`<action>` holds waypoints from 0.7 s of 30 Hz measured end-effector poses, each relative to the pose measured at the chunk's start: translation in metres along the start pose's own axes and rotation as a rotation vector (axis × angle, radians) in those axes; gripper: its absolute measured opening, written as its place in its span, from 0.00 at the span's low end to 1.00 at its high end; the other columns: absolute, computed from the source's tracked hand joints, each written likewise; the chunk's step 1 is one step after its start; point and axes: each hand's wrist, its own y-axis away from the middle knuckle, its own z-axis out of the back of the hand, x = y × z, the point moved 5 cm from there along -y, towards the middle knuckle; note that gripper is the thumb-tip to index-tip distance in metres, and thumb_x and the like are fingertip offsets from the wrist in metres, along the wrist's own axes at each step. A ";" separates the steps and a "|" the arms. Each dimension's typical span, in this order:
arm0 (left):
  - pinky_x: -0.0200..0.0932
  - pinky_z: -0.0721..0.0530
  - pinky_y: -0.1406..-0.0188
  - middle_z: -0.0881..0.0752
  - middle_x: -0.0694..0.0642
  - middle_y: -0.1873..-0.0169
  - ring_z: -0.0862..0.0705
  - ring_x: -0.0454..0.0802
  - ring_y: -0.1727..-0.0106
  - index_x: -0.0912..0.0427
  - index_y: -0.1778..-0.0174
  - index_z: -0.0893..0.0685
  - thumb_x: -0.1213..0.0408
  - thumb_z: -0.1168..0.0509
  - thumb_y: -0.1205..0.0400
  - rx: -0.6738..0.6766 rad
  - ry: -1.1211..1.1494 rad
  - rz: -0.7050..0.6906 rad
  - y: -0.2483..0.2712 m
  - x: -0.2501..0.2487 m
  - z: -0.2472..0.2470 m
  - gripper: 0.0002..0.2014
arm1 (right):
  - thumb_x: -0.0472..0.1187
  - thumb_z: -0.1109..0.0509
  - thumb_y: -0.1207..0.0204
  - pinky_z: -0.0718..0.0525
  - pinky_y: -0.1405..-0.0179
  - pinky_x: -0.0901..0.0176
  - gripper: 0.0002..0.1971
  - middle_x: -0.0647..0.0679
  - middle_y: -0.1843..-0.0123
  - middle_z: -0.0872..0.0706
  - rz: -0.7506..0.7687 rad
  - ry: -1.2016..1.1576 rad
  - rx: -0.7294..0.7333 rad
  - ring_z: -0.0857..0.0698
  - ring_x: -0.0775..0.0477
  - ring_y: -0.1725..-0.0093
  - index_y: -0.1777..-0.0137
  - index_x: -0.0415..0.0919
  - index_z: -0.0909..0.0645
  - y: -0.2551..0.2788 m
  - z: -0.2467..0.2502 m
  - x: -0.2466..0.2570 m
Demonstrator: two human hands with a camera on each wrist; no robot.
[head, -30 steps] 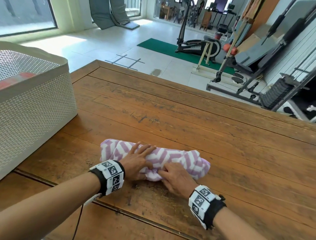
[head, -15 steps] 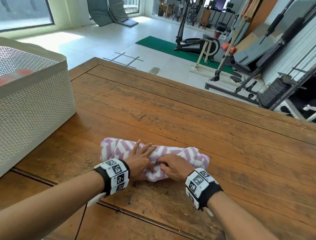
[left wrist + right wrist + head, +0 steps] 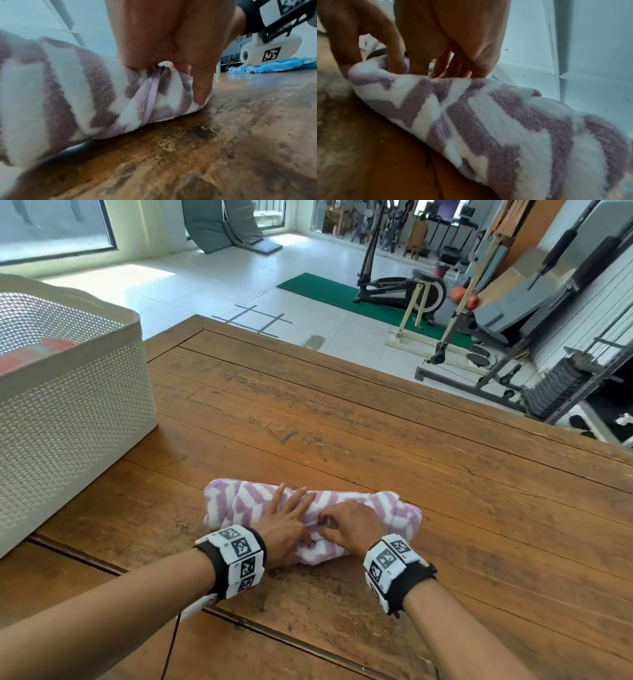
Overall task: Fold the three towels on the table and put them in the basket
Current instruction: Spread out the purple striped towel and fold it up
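Note:
A purple-and-white zigzag towel lies bunched in a long roll on the wooden table, near its front. My left hand rests flat on the roll's middle with straight, spread fingers. Right beside it, my right hand has curled fingers that pinch a fold on top of the towel. In the left wrist view a thumb presses the towel's near edge down. The white mesh basket stands at the left, with a red towel inside.
A blue towel lies further along the table to the right, seen only in the left wrist view. The table's far edge drops to a tiled floor with gym machines beyond. Bare wood stretches behind and to the right of the towel.
My right hand has slid left along the towel to meet the left hand, and its fingers have curled into a fold. The left hand stays flat on the roll.

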 end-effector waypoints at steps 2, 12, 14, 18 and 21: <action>0.69 0.73 0.27 0.65 0.62 0.18 0.70 0.60 0.18 0.44 0.28 0.24 0.51 0.35 0.21 -0.001 0.007 0.004 -0.001 0.003 0.001 0.23 | 0.50 0.31 0.24 0.20 0.51 0.53 0.15 0.43 0.44 0.13 0.023 0.070 -0.005 0.15 0.40 0.45 0.41 0.45 0.19 -0.002 -0.002 0.005; 0.70 0.76 0.29 0.64 0.64 0.18 0.69 0.64 0.18 0.53 0.26 0.25 0.45 0.39 0.20 -0.038 -0.036 0.097 -0.017 0.004 -0.002 0.27 | 0.45 0.39 0.17 0.24 0.55 0.53 0.10 0.39 0.46 0.13 0.054 -0.006 -0.047 0.16 0.37 0.47 0.46 0.39 0.20 -0.011 0.003 -0.001; 0.72 0.73 0.28 0.60 0.64 0.17 0.66 0.63 0.17 0.55 0.25 0.27 0.43 0.40 0.19 -0.009 -0.064 0.097 -0.023 0.009 0.001 0.30 | 0.44 0.37 0.18 0.26 0.58 0.54 0.09 0.38 0.50 0.13 0.049 -0.080 -0.078 0.16 0.36 0.50 0.50 0.38 0.21 -0.013 0.010 -0.004; 0.72 0.73 0.28 0.55 0.61 0.17 0.62 0.60 0.17 0.50 0.29 0.23 0.44 0.41 0.19 0.027 -0.024 0.053 -0.031 0.021 0.002 0.24 | 0.44 0.34 0.20 0.23 0.59 0.52 0.09 0.39 0.54 0.14 0.058 -0.157 -0.069 0.17 0.37 0.54 0.53 0.38 0.21 -0.018 0.014 -0.003; 0.66 0.68 0.23 0.58 0.61 0.17 0.63 0.57 0.16 0.47 0.30 0.23 0.46 0.41 0.18 -0.017 0.047 0.001 -0.025 0.022 0.000 0.22 | 0.47 0.35 0.20 0.21 0.58 0.52 0.10 0.41 0.53 0.14 0.067 -0.138 -0.088 0.16 0.39 0.53 0.51 0.40 0.21 -0.015 0.009 -0.005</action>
